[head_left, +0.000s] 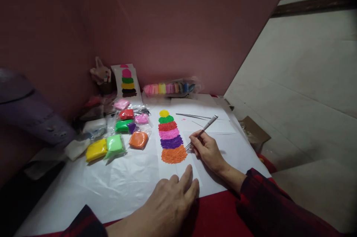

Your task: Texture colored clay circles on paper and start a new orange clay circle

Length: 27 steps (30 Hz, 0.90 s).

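In my right hand (206,151) is a small metal fork (209,122) with a ridged handle, held like a pen. Its tines meet the right edge of the orange clay band (173,156). That band is the lowest and widest of a stack of textured clay bands, with purple (171,141), pink (169,134), red, green and yellow above it, on a white sheet (167,172). My left hand (177,194) rests over the sheet's lower edge just below the orange band, fingers stretched out and holding nothing.
Bagged clay lies to the left, including yellow (96,150), light green (114,145) and orange (138,140) packets. Tweezers (192,116) lie behind my right hand. A long pack of coloured clay (170,88) and a finished-looking clay picture (128,82) stand at the wall.
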Available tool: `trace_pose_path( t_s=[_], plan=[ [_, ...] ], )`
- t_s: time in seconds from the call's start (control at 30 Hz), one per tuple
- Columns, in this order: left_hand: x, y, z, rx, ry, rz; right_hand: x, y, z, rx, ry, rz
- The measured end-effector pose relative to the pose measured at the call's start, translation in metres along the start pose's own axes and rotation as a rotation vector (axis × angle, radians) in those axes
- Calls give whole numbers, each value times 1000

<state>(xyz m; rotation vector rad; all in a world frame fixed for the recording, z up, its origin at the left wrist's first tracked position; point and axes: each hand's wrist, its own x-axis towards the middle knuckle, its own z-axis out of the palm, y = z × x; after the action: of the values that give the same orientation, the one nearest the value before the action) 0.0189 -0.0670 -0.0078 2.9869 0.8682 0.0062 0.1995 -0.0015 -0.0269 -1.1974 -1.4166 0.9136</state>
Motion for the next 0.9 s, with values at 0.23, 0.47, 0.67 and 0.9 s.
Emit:
trace_pose_path(
  t_s=[0.23, 0.47, 0.67, 0.9],
  plan=[
    [-1, 3, 2, 97, -27, 11, 11, 3, -2, 205, 43, 212],
    [3, 14, -11, 262, 1, 46, 37, -8, -4, 258, 96, 366],
    [13, 18, -14, 341, -12, 89, 44, -6, 3, 250, 136, 273],
    [11, 19, -5, 420, 80, 89, 36, 6, 3, 230, 170, 175]
  ],
)
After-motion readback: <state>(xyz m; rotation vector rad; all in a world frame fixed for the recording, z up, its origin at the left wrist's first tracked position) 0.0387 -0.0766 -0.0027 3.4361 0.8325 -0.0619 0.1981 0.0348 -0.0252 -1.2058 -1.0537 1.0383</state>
